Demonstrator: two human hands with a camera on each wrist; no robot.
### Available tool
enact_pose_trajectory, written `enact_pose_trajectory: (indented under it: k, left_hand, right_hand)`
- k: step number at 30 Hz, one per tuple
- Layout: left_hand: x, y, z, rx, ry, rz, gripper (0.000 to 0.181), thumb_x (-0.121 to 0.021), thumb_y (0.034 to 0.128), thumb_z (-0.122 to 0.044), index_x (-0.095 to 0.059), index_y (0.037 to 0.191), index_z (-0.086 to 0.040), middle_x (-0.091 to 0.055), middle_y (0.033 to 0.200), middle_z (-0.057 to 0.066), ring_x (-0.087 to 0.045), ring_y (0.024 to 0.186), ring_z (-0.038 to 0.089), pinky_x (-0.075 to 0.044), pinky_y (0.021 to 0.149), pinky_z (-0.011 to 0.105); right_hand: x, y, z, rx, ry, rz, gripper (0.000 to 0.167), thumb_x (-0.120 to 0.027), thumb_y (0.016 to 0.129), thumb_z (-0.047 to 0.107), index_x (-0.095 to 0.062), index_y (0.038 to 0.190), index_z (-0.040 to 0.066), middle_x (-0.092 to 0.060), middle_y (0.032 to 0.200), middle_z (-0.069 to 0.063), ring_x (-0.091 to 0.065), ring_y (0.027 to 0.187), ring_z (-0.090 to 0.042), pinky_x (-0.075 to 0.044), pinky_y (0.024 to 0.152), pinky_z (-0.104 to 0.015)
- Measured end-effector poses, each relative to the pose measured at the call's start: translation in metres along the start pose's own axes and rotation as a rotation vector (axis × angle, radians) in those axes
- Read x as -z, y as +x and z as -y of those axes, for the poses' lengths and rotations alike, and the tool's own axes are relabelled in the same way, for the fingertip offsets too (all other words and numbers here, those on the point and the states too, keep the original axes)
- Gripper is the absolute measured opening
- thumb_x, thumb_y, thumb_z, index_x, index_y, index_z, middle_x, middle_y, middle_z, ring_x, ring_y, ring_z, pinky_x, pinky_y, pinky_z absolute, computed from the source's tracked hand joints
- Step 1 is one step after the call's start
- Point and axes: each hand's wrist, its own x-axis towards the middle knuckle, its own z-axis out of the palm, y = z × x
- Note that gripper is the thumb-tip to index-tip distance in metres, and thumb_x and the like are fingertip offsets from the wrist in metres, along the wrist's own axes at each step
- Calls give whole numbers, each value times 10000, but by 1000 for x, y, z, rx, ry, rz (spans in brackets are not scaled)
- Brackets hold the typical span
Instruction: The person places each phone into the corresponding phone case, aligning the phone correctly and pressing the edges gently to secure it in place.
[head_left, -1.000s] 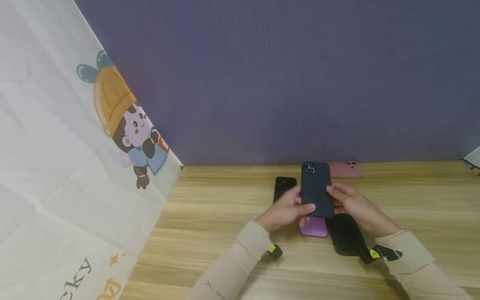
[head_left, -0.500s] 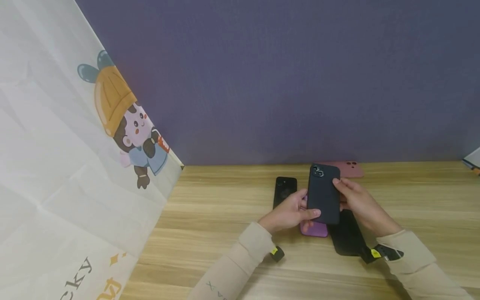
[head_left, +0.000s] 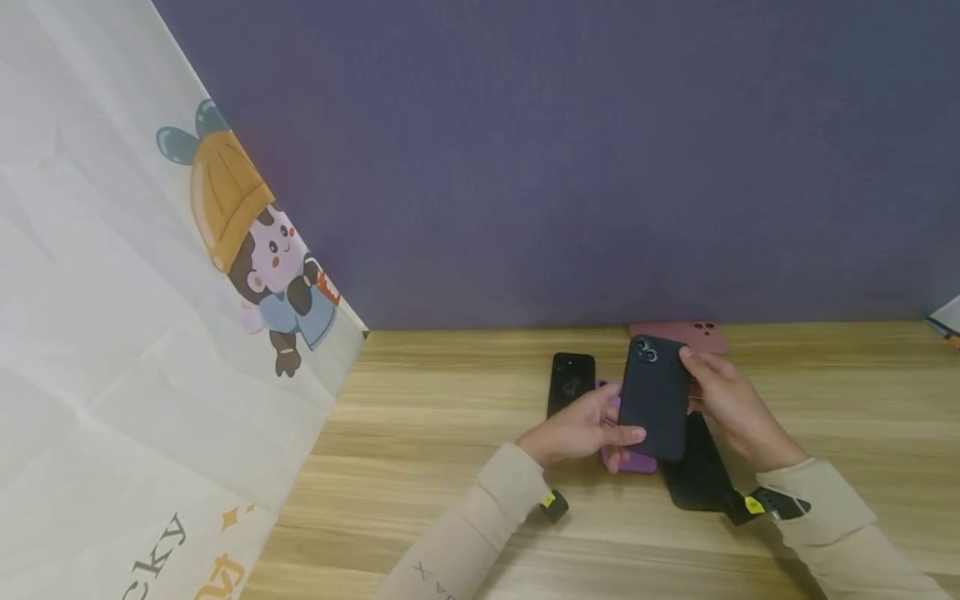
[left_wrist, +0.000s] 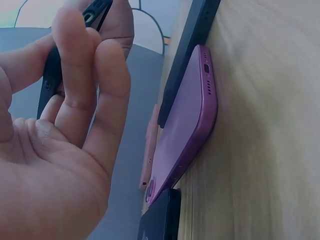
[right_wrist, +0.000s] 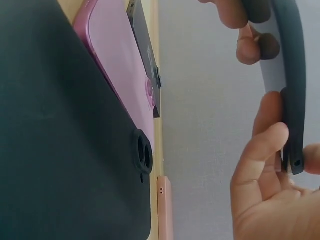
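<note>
A dark navy phone, camera side up, is held above the table between both hands. My left hand pinches its lower left edge, thumb across the back near the bottom. On its upper right edge my right hand grips it, thumb near the top corner. Edge-on in the right wrist view, the phone shows a glossy front that mirrors fingertips. Beneath it lie a purple phone, partly covered in the head view, and a larger black phone or case. Left of these, another black phone lies flat.
A pink phone or case lies at the table's back, against the purple-grey partition. The wooden table extends to both sides. On the left hangs a white sheet with a cartoon figure.
Both hands have brought the navy phone to the right and slightly nearer, tilting it a little. More of the pink one and the larger black one shows in the head view.
</note>
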Motion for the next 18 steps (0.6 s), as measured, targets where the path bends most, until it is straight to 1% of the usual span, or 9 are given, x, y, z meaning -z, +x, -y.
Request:
enact_pose_trajectory:
  k: [2,6,7,9,12,14,18]
  left_hand:
    - [0,-1,0,18,-2,5,655,-631,1000,-45,-306,1562,-132,-652,682,32,-615,468,135,-552,515,271]
    - [0,-1,0,70,-14,26,541,-638,1001,-67,-403,1474,-182,-694,704,43,-658,514,151,-594,585,289]
    - [0,-2,-1,83,-17,36,521,-637,1002,-69,-413,1458,-187,-704,713,61,-671,530,158,-613,613,318]
    - [1,-2,-1,103,-21,56,513,-630,1006,-67,-409,1452,-195,-729,750,137,-694,563,172,-637,665,385]
    - [1,-3,-2,116,-12,83,525,-614,1014,-63,-386,1468,-193,-738,824,253,-716,596,180,-642,734,471]
    - [1,-3,-2,114,-1,100,500,-602,1020,-56,-389,1456,-176,-731,865,303,-721,607,180,-638,766,494]
    - [2,-3,-2,114,13,115,396,-588,1025,-49,-432,1376,-146,-728,863,298,-721,615,174,-633,788,507]
  right_hand:
    - [0,0,-1,15,12,-6,389,-369,1102,434,-516,1205,88,-625,859,173,-618,758,-33,-530,644,-256]
    - [0,0,-3,29,14,-4,299,-400,1097,423,-539,1130,159,-614,842,158,-610,724,-53,-506,618,-261]
    - [0,0,-3,29,4,-5,295,-403,1096,423,-544,1118,166,-610,835,156,-606,718,-55,-501,616,-263]
    - [-1,0,-4,26,-26,-7,280,-405,1096,429,-557,1097,193,-600,822,160,-594,711,-53,-489,616,-263]
    - [-2,0,-5,20,-66,-6,291,-404,1096,439,-561,1073,196,-583,805,156,-581,706,-52,-485,624,-272]
    - [-2,0,-5,20,-77,-6,310,-409,1095,444,-566,1054,180,-575,788,146,-574,694,-59,-485,621,-276]
    - [-3,-1,-4,32,-88,-3,356,-410,1095,445,-566,1059,126,-588,788,134,-587,689,-69,-502,615,-281]
